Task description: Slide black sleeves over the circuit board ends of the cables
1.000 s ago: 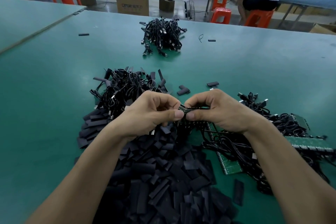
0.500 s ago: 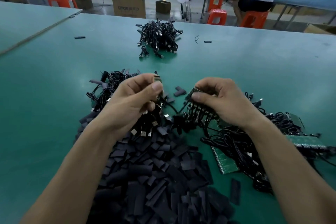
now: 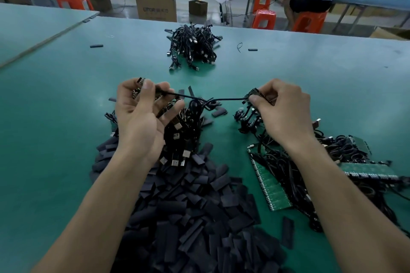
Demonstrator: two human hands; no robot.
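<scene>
My left hand (image 3: 142, 115) is raised above the table and pinches one end of a black cable (image 3: 199, 98) between thumb and fingers; a bunch of cables with USB plugs (image 3: 177, 139) hangs from its palm. My right hand (image 3: 281, 111) pinches the small circuit board (image 3: 258, 94) at the cable's other end. The cable sags between the two hands. A large heap of flat black sleeves (image 3: 195, 217) lies on the green table under my forearms.
A tangle of cables with green circuit board strips (image 3: 269, 186) lies at the right. Another cable bundle (image 3: 193, 46) sits farther back in the middle. Loose sleeves (image 3: 96, 46) are scattered on the table. Beyond the far edge stand boxes, orange stools and a seated person.
My hands were together at the board, then drew apart. The left hand moved up and left with one cable end, the right moved right with the board, stretching the cable between them.
</scene>
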